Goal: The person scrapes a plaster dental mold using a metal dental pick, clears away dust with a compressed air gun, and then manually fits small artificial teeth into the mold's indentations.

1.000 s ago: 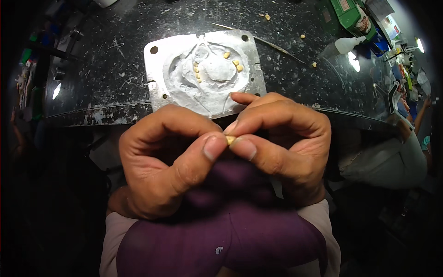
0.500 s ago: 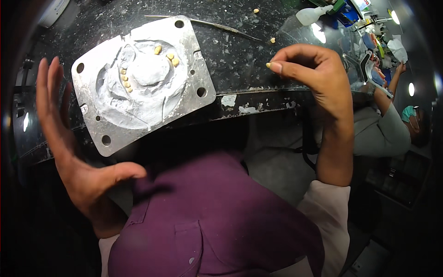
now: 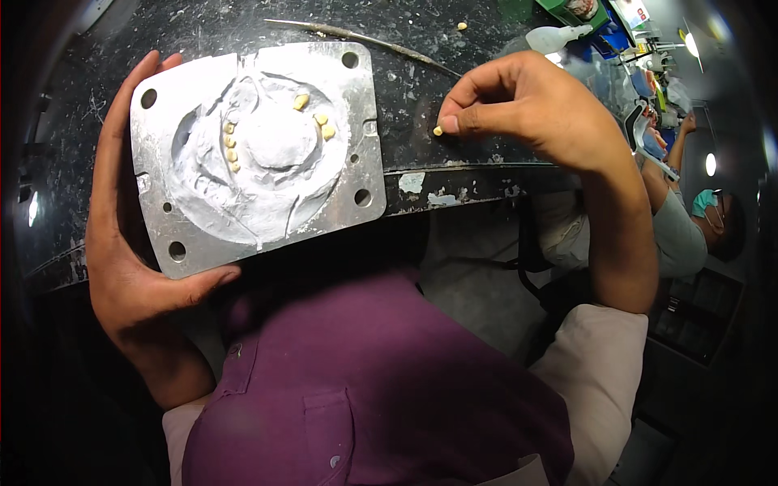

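Observation:
A metal dental flask half (image 3: 369, 174) filled with white plaster (image 3: 235, 212) lies at the bench's near edge, tilted slightly. Set in the plaster's arch are several small yellowish artificial teeth (image 3: 301, 102), in a row on the left and a few on the right. My left hand (image 3: 121, 267) grips the flask half, its fingers along the left side and the thumb at the near edge. Off to the right, my right hand (image 3: 519, 105) pinches one small yellowish tooth (image 3: 438, 130) between thumb and forefinger, above the bench and apart from the flask half.
A thin metal hand tool (image 3: 365, 40) lies behind the flask half. One loose tooth (image 3: 462, 26) rests farther back on the dark bench (image 3: 211, 24). A whitish squeeze bottle (image 3: 555, 37) and a green container (image 3: 579, 14) stand far right. Another person (image 3: 689, 231) sits beyond my right arm.
My left hand has closed in from beside the flask half and taken hold of it; the flask half is turned slightly. My right hand has moved left with the tooth, nearer the flask half.

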A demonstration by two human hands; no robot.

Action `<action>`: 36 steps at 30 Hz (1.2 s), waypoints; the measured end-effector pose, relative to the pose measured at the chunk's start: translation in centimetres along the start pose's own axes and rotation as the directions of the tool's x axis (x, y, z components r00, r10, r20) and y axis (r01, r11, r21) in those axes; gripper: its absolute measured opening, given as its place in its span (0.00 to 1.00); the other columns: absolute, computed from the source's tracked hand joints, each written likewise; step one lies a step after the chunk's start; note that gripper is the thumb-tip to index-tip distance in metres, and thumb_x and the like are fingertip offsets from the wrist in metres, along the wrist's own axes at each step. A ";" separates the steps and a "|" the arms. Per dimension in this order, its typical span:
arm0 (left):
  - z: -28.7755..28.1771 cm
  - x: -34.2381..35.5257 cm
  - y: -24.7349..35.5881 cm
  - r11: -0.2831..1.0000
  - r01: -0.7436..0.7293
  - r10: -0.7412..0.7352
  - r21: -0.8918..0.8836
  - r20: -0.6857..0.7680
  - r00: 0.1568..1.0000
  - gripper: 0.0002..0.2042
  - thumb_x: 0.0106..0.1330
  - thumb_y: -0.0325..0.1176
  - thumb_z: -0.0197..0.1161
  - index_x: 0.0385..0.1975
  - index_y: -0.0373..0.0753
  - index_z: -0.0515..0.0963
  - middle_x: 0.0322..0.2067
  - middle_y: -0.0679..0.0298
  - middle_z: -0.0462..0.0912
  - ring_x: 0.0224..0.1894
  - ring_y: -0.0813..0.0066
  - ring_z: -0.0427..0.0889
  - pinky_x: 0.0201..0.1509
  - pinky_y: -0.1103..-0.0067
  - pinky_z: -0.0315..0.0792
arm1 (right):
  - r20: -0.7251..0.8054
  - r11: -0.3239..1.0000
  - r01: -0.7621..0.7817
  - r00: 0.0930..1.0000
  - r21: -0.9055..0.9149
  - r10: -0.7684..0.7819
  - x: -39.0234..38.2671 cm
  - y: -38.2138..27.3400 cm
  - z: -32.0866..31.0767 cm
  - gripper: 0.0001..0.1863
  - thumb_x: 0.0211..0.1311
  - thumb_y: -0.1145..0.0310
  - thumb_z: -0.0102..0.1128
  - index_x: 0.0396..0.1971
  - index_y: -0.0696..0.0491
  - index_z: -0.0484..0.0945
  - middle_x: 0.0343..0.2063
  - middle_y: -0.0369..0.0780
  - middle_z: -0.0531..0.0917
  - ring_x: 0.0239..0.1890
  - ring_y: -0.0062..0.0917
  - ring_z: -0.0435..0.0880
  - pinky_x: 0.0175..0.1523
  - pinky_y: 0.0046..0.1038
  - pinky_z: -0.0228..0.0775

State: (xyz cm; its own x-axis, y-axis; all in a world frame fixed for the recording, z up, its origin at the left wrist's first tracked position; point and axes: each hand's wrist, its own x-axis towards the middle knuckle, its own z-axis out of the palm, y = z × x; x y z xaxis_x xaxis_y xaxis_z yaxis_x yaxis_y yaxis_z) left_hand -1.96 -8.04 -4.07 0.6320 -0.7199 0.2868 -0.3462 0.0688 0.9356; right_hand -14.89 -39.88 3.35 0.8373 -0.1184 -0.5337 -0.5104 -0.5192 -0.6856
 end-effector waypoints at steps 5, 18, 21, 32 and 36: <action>0.0 0.0 -0.6 0.999 -0.037 0.037 -0.002 0.004 0.999 0.65 0.36 0.48 0.83 0.75 0.25 0.50 0.73 0.37 0.55 0.75 0.47 0.60 0.77 0.60 0.58 | -0.006 0.996 -0.020 1.000 -0.088 0.020 0.9 0.1 -0.1 0.13 0.58 0.64 0.70 0.33 0.59 0.89 0.25 0.35 0.87 0.30 0.16 0.83 0.39 0.21 0.74; -0.5 -0.1 -1.9 0.992 -0.125 0.123 0.023 0.068 0.990 0.64 0.37 0.46 0.83 0.74 0.24 0.51 0.73 0.37 0.55 0.76 0.46 0.58 0.77 0.58 0.56 | -0.022 0.998 -0.009 1.000 -0.059 0.008 1.0 0.3 0.0 0.11 0.60 0.67 0.69 0.34 0.60 0.89 0.29 0.37 0.89 0.34 0.18 0.86 0.46 0.22 0.77; -0.3 -0.1 -2.0 0.993 -0.122 0.122 -0.003 0.060 0.991 0.64 0.38 0.45 0.83 0.74 0.24 0.50 0.74 0.37 0.54 0.77 0.45 0.55 0.78 0.57 0.56 | -0.051 0.999 0.008 0.999 -0.050 -0.011 0.8 0.9 0.1 0.10 0.61 0.68 0.68 0.35 0.60 0.89 0.31 0.38 0.89 0.36 0.18 0.87 0.49 0.22 0.78; -0.6 -1.7 -1.1 0.992 -0.116 0.117 -0.053 0.006 0.993 0.65 0.35 0.44 0.86 0.74 0.22 0.51 0.74 0.37 0.54 0.77 0.47 0.56 0.79 0.60 0.55 | -0.080 1.000 0.006 0.997 -0.024 -0.008 -0.4 0.2 1.1 0.11 0.61 0.66 0.70 0.34 0.61 0.87 0.28 0.35 0.87 0.34 0.14 0.83 0.44 0.20 0.74; -1.2 -1.7 -1.1 0.982 -0.126 0.127 -0.139 -0.001 0.992 0.63 0.36 0.39 0.86 0.73 0.21 0.52 0.74 0.38 0.56 0.77 0.52 0.57 0.79 0.64 0.53 | -0.194 0.996 0.093 0.977 0.003 -0.091 -1.5 -1.8 1.4 0.09 0.61 0.69 0.71 0.35 0.60 0.87 0.30 0.35 0.87 0.33 0.13 0.81 0.42 0.18 0.71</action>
State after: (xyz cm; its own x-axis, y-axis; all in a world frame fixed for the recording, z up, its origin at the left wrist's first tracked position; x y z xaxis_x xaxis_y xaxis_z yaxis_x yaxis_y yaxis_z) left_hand -1.86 -6.06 -5.38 0.5839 -0.7046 0.4033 -0.3230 0.2541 0.9116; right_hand -15.54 -37.55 4.71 0.9022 -0.2329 -0.3629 -0.4308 -0.5253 -0.7338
